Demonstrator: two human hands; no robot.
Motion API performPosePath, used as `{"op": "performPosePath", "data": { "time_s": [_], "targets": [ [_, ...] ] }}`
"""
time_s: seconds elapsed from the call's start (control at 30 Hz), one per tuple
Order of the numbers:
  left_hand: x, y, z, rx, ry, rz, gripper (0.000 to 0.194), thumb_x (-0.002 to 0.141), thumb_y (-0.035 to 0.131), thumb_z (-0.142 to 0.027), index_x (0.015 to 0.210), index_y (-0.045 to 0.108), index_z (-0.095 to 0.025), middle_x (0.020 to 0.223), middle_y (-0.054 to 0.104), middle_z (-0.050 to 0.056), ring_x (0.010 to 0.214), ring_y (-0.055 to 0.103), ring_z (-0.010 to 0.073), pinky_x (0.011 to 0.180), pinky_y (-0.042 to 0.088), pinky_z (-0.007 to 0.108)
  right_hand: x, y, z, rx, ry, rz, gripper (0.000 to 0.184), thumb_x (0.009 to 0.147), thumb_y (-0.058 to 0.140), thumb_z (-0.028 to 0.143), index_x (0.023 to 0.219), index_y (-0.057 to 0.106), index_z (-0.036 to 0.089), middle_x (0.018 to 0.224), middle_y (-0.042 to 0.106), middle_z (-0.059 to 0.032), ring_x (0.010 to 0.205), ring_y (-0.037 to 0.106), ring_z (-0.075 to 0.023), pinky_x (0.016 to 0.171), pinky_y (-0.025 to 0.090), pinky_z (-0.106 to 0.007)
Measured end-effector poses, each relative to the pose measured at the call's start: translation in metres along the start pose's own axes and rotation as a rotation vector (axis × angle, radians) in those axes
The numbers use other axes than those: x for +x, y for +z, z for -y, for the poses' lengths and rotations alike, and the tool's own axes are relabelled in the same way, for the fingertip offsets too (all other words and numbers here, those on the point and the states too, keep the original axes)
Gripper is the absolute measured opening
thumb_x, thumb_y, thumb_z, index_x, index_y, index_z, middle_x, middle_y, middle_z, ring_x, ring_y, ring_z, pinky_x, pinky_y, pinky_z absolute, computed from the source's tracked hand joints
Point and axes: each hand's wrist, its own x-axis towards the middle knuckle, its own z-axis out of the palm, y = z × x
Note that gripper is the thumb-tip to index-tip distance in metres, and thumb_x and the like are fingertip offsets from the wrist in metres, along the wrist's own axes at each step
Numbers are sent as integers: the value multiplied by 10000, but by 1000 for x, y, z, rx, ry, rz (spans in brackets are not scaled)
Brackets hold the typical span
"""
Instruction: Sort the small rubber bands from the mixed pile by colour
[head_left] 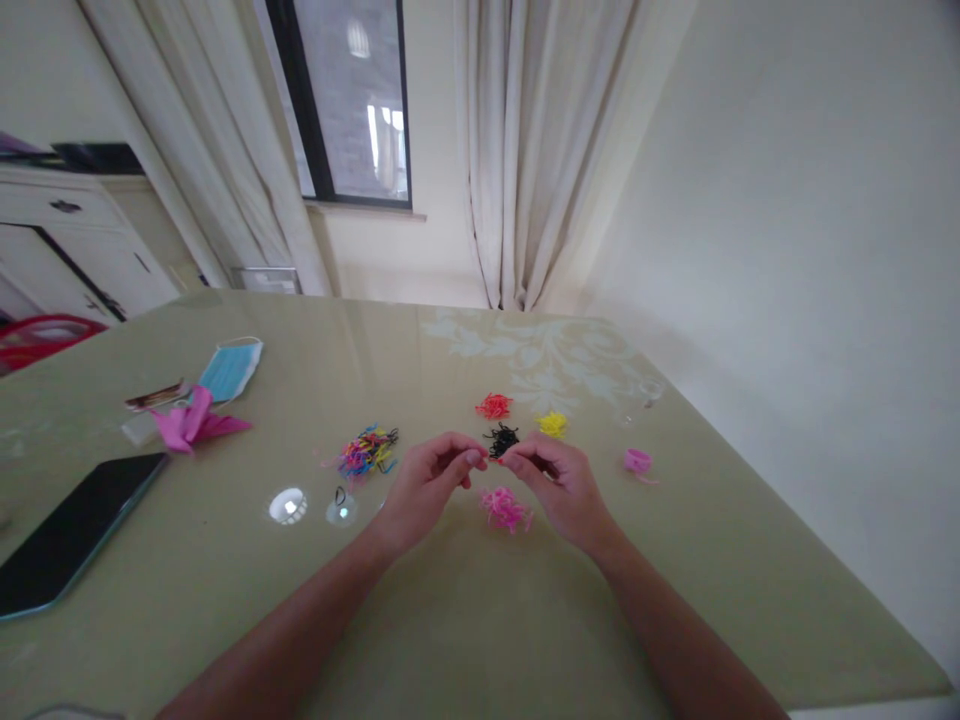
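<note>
My left hand (431, 480) and my right hand (559, 478) meet over the green table (450, 620), fingertips pinched together around a tiny reddish band (498, 460) that I can barely make out. Just below the hands lies a small pile of pink bands (505, 508). A black pile (501, 438) sits right behind the fingertips, with a red pile (493, 405) and a yellow pile (553, 424) farther back. A mixed multicoloured heap (366, 452) lies left of my left hand.
A dark phone or tablet (67, 535) lies at the left edge. A blue face mask (229, 368), a pink folded paper (193, 424) and a small packet (156, 396) lie at the back left. A pink ring (637, 460) lies right. The wall runs close along the right.
</note>
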Motion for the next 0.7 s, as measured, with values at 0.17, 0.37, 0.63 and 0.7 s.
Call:
{"op": "performPosePath", "data": {
  "time_s": [0.17,0.37,0.63,0.7],
  "targets": [
    [16,-31,16,625,43,-171,269,999,523,-313,1078,745,-183,1012,770,86,837,674,212,826,535,357,7,-5,-19,-176,-59,-97,187,971,679,330,889,792,206,776,725,-35,683,628,-173,640,464,-274],
    [22,-62,31,1312,-111,-167,336,1005,509,-291,1227,733,-176,1224,711,148,1176,609,346,968,470,465,44,-6,-34,-614,72,-64,170,965,679,289,935,829,216,883,788,-59,755,680,-187,732,482,-278],
    [28,-64,37,1340,-127,-141,307,1025,465,-262,1063,765,-205,1130,742,121,1106,631,301,934,451,429,96,21,-52,-871,238,-31,251,966,656,265,802,833,199,875,797,-119,773,703,-228,648,432,-281],
    [29,-65,38,1339,-116,-139,305,1028,458,-250,1062,757,-201,1133,744,127,1115,628,302,933,448,427,95,20,-52,-885,236,-49,274,983,630,269,813,835,200,893,794,-125,775,702,-218,648,437,-276]
  ]
}}
